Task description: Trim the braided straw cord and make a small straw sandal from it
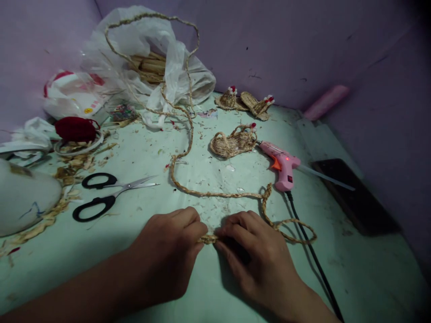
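Both hands meet low in the middle of the head view, pinching a short stretch of braided straw cord (209, 239) between them. My left hand (168, 251) is closed on its left end, and my right hand (257, 255) is closed on its right end, fingertips together. From beside my right hand the rest of the braided cord (218, 194) loops out, runs left across the table and climbs onto a plastic bag. A small woven slipper (232, 144) with a red bead lies beyond the hands. Next to its tip rests a pink glue gun (281, 163) with an orange trigger and a lit light.
Black-handled scissors (116, 193) lie open on the left. Behind them are dark red yarn (76, 129), straw scraps and a white container (27, 197). A plastic bag (191, 80) of straw and woven slippers (257, 106) stand by the wall. A dark phone (353, 193) lies right, near the glue gun's cord (311, 251).
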Demonstrator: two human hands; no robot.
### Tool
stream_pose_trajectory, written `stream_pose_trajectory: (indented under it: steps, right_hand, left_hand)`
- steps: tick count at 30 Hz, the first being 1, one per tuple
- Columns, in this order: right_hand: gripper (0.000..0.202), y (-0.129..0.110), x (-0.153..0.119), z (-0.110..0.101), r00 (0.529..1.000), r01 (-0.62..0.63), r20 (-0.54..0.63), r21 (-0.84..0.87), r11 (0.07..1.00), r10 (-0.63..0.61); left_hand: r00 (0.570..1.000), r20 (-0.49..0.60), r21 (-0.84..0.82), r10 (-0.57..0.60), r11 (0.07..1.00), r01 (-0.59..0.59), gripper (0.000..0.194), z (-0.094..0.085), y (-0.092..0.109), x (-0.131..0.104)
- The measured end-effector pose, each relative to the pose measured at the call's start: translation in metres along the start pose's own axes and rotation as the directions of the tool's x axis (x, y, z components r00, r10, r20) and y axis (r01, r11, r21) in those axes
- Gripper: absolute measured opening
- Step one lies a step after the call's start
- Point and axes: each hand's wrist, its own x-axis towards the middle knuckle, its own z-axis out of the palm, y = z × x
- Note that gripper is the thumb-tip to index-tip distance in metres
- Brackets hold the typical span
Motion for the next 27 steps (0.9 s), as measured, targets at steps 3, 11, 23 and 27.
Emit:
stream_pose_trajectory:
  steps: [3,11,23,27]
  right_hand:
    - [0.009,-0.0009,0.0015,0.0001,1.0,-0.014,0.016,0.009,1.0,0.014]
    - [0.007,-0.0041,0.0051,0.0058,0.998,-0.049,-0.032,-0.015,0.999,0.049]
    - [0.009,-0.005,0.0024,0.0017,1.0,0.005,-0.013,-0.003,1.0,-0.005]
    - [0.008,-0.0056,0.0053,0.0071,1.0,0.011,0.024,-0.112,0.994,-0.008]
  left_hand:
    - [1.0,-0.01,-0.054,-0.021,0.998,0.02,0.012,-0.0022,-0.0019,0.0013]
    - [0.999,0.041,-0.01,0.037,0.999,-0.036,0.015,-0.0058,-0.0006,0.0036]
    - [0.996,0.068,0.014,0.053,0.998,-0.054,0.013,-0.0084,-0.0028,0.0046]
    - [0.996,0.057,0.034,0.066,0.997,-0.068,0.011,-0.0069,-0.0023,0.0042]
